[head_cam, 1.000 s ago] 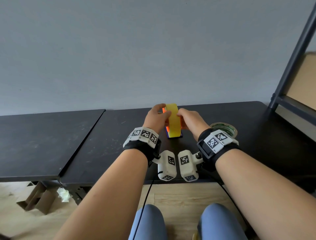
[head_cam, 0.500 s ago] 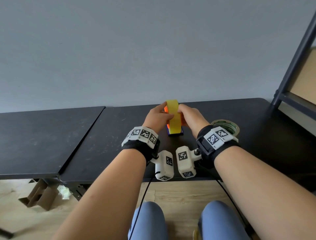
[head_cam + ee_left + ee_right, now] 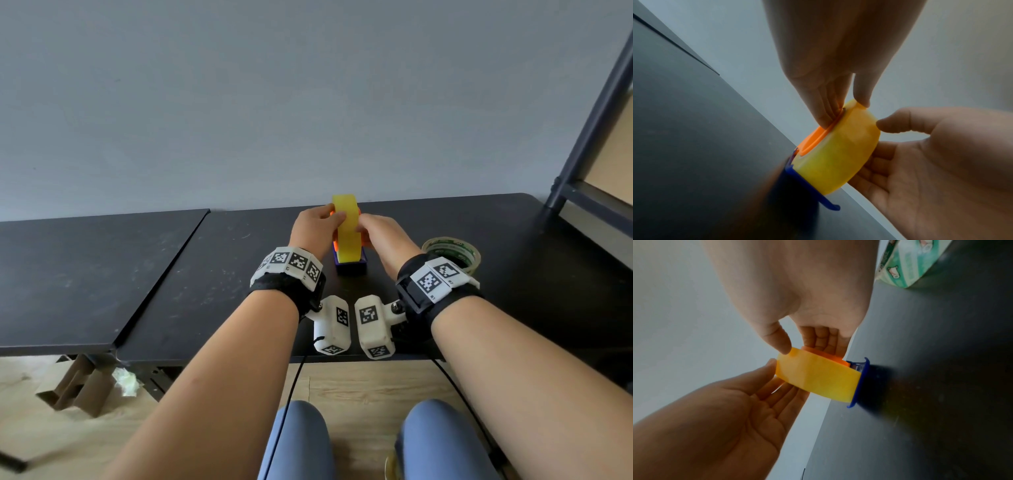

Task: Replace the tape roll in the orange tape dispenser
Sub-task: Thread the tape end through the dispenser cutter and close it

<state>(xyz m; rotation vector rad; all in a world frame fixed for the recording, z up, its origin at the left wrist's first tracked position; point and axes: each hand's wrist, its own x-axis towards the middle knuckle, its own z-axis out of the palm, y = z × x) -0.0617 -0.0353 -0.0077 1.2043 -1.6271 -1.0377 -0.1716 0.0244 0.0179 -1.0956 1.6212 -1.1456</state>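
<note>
A yellow tape roll (image 3: 346, 233) stands on edge in the orange dispenser (image 3: 334, 246), whose blue base (image 3: 351, 266) rests on the black table (image 3: 239, 291). My left hand (image 3: 334, 212) pinches it from the left. In the left wrist view its thumb lies on the roll's rim (image 3: 838, 155) and its fingers press the orange hub (image 3: 812, 141). My right hand (image 3: 364, 221) pinches from the right. The right wrist view has its thumb on the roll (image 3: 818, 378) and its fingers on the orange flank.
A second roll with green print (image 3: 452, 251) lies flat on the table just right of my right wrist. A dark shelf frame (image 3: 589, 120) rises at the far right. A second tabletop (image 3: 85, 274) adjoins on the left, with cardboard (image 3: 75, 383) on the floor below.
Both hands have stayed on the roll and dispenser. The view has tilted slightly, and the roll has not clearly moved on the table.
</note>
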